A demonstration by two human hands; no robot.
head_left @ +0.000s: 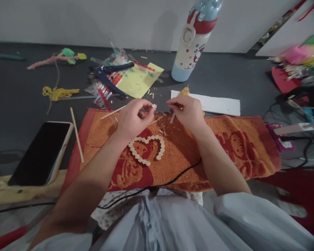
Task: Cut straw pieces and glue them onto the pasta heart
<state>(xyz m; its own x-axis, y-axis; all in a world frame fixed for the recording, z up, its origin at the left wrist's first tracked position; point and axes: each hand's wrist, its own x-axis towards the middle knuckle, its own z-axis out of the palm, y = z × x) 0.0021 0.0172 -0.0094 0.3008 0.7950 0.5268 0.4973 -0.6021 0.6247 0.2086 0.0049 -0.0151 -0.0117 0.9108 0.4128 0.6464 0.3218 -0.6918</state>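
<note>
My left hand point(134, 116) pinches a small cluster of pale wooden bits point(154, 107) between thumb and fingertips, above the towel's far edge. Facing it, my right hand point(187, 109) has its thumb and forefinger pressed together; whatever is in that pinch is too small to make out. A yellow tool point(184, 91), perhaps a glue gun, is partly hidden behind the right hand, and a clear stick point(172, 118) shows below the fingers. On the orange towel point(180, 150) lies a heart-shaped outline of small wooden pieces point(138, 158), with a gap at its lower right.
Blue pliers point(107, 78) lie on plastic packets and yellow paper point(141, 82). A bottle point(192, 45) stands behind a white strip point(219, 104). Left are a phone point(40, 153), a wooden stick point(77, 136) and yellow cord point(60, 93). A black cable point(178, 179) crosses the towel.
</note>
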